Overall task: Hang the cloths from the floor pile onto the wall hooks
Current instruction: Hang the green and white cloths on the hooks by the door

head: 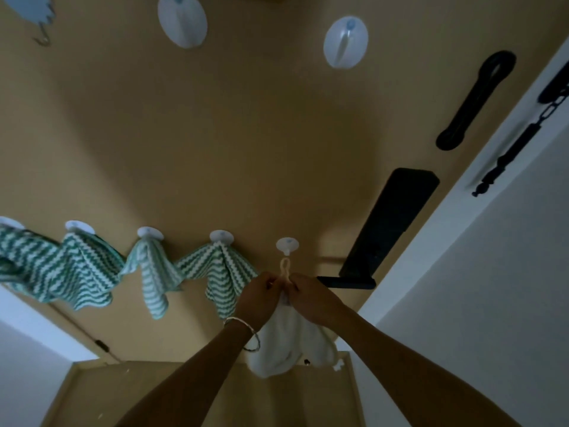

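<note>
The white cloth [286, 343], soft, light and limp by its drape, hung just below the bare hook [287, 245], with the left grip [261, 291] and right grip [311, 298] both pinched on its gathered top beside the cord loop [284, 268], likely the best hold.

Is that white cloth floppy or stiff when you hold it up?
Probably floppy: the white cloth sags in soft folds below the left hand and right hand. It seems light too, since only pinching fingers near its thin loop hold it up.
</note>
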The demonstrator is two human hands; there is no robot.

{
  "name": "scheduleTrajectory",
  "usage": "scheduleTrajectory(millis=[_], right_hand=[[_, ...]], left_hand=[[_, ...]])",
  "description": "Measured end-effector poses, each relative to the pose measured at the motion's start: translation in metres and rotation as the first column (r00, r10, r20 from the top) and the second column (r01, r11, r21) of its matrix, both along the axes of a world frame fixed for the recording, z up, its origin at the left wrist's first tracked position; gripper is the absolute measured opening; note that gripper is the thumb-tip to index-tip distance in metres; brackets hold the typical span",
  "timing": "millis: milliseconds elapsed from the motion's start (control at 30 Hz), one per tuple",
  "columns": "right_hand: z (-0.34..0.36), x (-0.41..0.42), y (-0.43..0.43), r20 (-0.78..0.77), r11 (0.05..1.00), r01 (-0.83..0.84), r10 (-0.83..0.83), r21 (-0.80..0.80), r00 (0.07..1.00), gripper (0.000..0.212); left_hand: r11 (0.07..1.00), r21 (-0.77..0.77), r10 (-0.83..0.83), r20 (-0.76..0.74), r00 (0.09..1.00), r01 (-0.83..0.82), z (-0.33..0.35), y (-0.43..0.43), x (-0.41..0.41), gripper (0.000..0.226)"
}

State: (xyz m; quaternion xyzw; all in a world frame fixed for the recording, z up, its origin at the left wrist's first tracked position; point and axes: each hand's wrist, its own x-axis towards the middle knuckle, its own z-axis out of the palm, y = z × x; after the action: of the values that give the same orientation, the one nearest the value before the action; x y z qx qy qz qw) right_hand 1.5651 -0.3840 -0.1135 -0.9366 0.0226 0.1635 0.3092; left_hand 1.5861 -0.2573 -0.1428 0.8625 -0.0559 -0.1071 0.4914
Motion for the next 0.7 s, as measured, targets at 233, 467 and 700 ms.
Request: scheduleTrajectory(millis=[233,467,700], right_hand=[[-0.001,0.03,-0.014,-0.013,0.999,0.028,-0.027,0.046,1.0,0.027],[-0.01,0.047,-0.024,-0.056,0.994,0.056,-0.05,0.097,0.997,0.031],[-0.018,0.057,-0.024,-0.09,0.996,0.012,-0.004,0.085,0.996,0.028]], left_hand=[[1.0,-0.017,0.022,-0.012,1.0,-0.022,0.006,-0.016,0.028,0.033],[0.988,0.144,-0.056,-0.009,0.998,0.057,-0.007,-0.026,0.046,0.034],[0.997,0.048,0.064,-0.086,0.994,-0.06,-0.012,-0.028,0.051,0.04]])
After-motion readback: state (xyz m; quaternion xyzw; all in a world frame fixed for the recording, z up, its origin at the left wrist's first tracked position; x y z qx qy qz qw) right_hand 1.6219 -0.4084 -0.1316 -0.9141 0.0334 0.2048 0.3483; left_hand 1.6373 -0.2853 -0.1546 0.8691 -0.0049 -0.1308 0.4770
